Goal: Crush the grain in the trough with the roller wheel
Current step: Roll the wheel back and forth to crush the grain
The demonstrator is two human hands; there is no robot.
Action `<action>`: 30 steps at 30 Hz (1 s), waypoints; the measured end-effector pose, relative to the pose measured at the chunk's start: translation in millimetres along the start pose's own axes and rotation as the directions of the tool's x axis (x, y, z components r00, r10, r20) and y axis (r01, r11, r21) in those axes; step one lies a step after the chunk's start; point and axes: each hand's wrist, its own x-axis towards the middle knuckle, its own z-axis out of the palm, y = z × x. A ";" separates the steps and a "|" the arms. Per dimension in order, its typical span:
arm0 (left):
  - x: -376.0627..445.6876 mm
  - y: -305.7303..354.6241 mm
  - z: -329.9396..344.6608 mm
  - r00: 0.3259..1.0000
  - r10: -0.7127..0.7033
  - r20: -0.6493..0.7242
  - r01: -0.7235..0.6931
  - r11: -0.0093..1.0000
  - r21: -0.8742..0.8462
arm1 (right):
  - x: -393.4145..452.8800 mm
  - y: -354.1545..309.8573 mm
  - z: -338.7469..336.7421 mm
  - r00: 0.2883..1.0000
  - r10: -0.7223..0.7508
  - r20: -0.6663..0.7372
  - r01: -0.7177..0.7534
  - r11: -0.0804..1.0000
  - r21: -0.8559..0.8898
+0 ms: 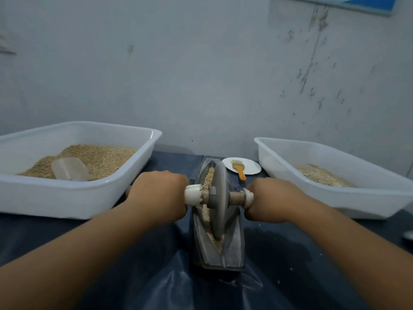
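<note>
Head view: both hands closed on the axle handles, left hand (159, 193) at 9 o'clock of the roller wheel (219, 200), right hand (271, 201) at 3 o'clock. Wheel stands upright in the trough (232, 247), grain (209, 175) along its left side, probably under it too. White tray (134, 175) at 10 o'clock holds more grain.

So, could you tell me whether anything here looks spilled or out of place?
Only small things: a few pale crumbs of grain lie scattered on the dark plastic sheet beside the trough, and the sheet itself is wrinkled.
</note>
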 end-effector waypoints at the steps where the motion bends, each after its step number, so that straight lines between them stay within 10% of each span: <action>1: 2.2 1.4 -0.8 1.000 -0.003 0.018 0.004 1.000 -0.016 | 2.8 -1.1 -0.3 1.000 0.007 0.004 -0.007 1.000 0.003; 19: -2.7 8.0 -8.4 0.998 -0.052 0.044 0.056 0.996 -0.072 | 0.5 -12.0 -6.4 0.999 0.021 -0.048 -0.023 0.999 -0.029; 25: -23.4 4.3 -0.1 0.989 -0.061 -0.135 0.062 0.998 -0.002 | -17.7 -7.7 2.3 0.973 -0.042 -0.225 0.021 0.995 -0.094; 30: -5.6 9.1 -7.1 0.998 -0.057 0.013 0.057 0.996 -0.062 | -1.9 -15.3 -2.2 0.993 0.021 -0.114 -0.027 0.998 -0.050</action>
